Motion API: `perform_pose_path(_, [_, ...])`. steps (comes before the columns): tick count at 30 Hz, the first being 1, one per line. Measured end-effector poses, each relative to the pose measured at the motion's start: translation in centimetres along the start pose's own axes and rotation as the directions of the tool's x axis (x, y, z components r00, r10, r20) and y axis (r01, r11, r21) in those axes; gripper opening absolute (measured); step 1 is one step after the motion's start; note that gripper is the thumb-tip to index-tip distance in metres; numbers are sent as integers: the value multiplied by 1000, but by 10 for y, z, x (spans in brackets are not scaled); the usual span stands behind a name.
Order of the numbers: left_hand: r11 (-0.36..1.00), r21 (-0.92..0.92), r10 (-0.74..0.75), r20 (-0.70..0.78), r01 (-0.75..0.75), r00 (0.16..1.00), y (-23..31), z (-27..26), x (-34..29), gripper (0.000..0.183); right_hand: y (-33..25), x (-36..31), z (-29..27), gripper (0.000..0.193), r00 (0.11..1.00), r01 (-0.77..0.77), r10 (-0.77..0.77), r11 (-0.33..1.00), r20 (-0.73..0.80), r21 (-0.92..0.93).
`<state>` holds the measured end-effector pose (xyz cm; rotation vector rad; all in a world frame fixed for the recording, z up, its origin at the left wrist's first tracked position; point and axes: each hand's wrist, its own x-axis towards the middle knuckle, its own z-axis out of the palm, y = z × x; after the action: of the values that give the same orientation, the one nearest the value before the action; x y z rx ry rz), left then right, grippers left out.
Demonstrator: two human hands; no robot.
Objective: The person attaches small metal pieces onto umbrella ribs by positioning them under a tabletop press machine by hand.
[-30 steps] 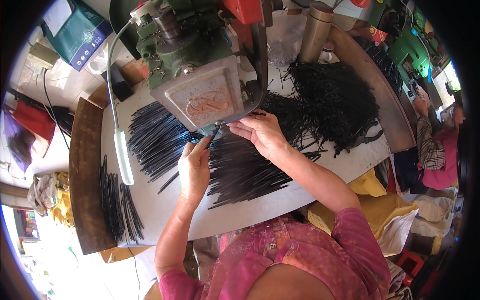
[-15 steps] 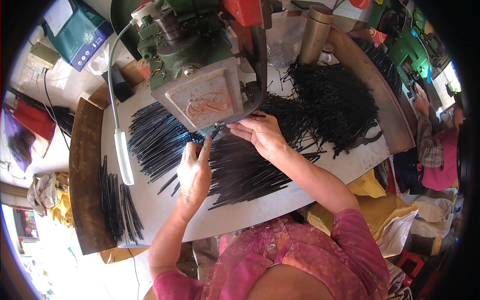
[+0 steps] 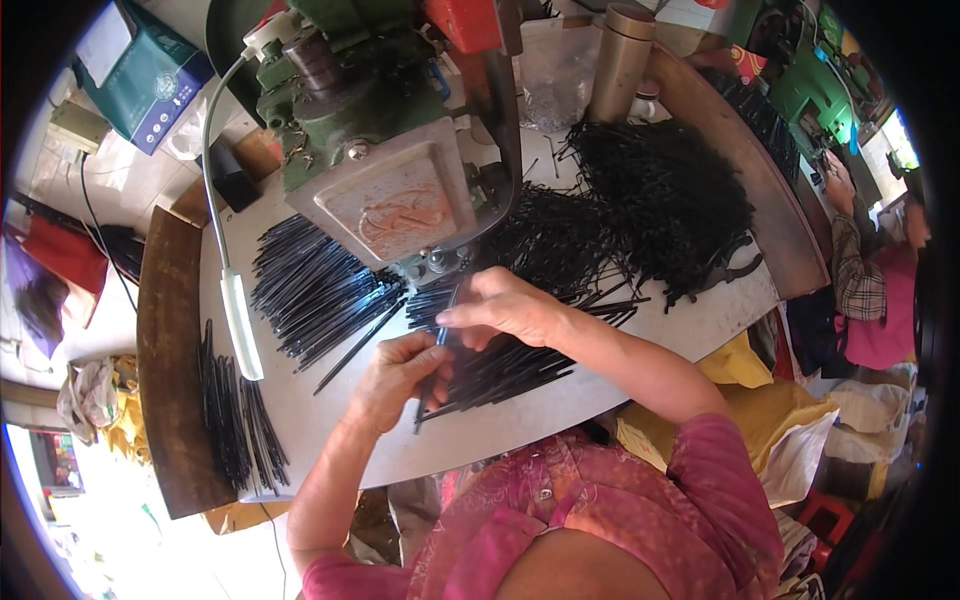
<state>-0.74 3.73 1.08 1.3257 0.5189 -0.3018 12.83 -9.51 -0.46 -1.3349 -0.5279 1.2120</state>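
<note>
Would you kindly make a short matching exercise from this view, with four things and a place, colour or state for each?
Things
1. Left hand
2. Gooseneck lamp
3. Cylindrical flask
4. Plaid sleeve

Descriptions
A. bronze-coloured
B. near the picture's right edge
C. left of the green machine
D. gripping a thin dark rod

Pairs: 1-D, 2-C, 3-A, 4-B

Head cam, left one of side-by-side pair, worn on person's head. Faces down and forward: own magenta shirt (image 3: pixel 620 500) toward 5–6 o'clock, green machine (image 3: pixel 365 125) at 11, seen from above. Near range: left hand (image 3: pixel 393 380) and right hand (image 3: pixel 508 305) about mid-frame, within arm's reach. Very wide fisheye, upright, unmirrored, dark rim; left board (image 3: pixel 180 370) bowed at 9, right board (image 3: pixel 745 170) at 2. Periphery covers room past tabletop (image 3: pixel 300 425), co-worker (image 3: pixel 883 310) farther off at 3.
</note>
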Motion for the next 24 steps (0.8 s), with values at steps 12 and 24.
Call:
perform_pose_path(12, [288,881,884,-94,-376,458,-4,36,3,43,4,17,-38,22,971,210,-111,818,-211,536])
perform_pose_path(24, [744,-608,83,-327,-277,941,4,-7,67,24,0,25,-32,24,951,292,-168,766,-260,573])
